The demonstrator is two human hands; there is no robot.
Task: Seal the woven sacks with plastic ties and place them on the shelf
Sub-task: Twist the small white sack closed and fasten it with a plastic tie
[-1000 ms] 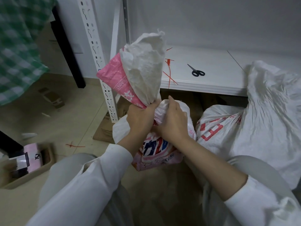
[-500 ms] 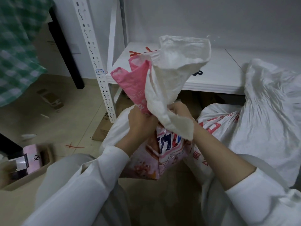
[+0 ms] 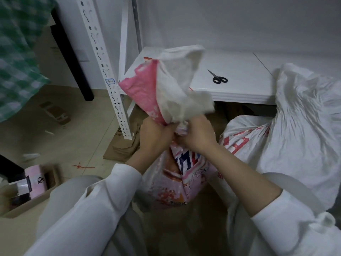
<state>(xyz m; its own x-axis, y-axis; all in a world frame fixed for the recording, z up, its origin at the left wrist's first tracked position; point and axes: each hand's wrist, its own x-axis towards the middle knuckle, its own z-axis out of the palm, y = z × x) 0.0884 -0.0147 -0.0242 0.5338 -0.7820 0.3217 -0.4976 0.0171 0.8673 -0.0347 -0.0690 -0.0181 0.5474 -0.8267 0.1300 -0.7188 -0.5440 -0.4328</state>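
The left hand [image 3: 156, 137] and right hand [image 3: 199, 134] meet side by side, fingers curled tight around the bunched neck of a pink-and-white woven sack [image 3: 184, 180]. The sack stands on the floor [image 3: 64, 145] between the person's knees. Its loose top flares up and to the left above the fists, in front of the shelf's corner. The hands cover the neck, so it cannot be told whether a tie is already round it. This looks like the gathering and sealing step, with the lift not yet begun. The next move probably calls for one hand to squeeze the neck while the other draws a tie snug. Just behind, a low white shelf [image 3: 249, 93] holds black scissors [image 3: 218, 78]. To the right, more white sacks [image 3: 304, 126] lean together. A red plastic tie [image 3: 82, 166] lies on the floor at left.
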